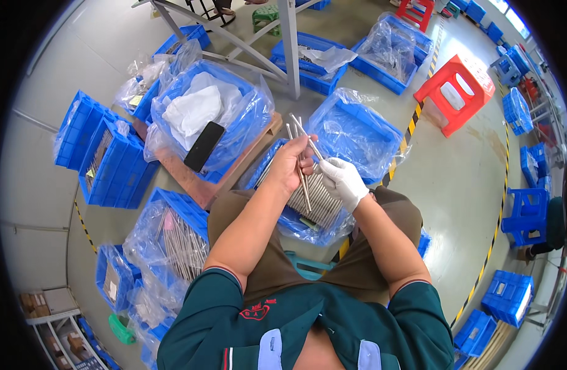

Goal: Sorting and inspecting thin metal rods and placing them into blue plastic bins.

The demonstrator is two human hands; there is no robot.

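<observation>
Green sleeves reach to mid-frame, where the bare left hand [291, 165] grips a few thin metal rods [302, 161] upright while the gloved right hand [344, 180] pinches them over the blue bin [296, 223], probably for sorting.

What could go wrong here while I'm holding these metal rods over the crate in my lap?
The left hand is bare and grips several thin metal rods loosely fanned; one could slip out and drop past the blue crate onto the floor. Their ends point up and outward, so they might poke the gloved right hand close beside them.
</observation>
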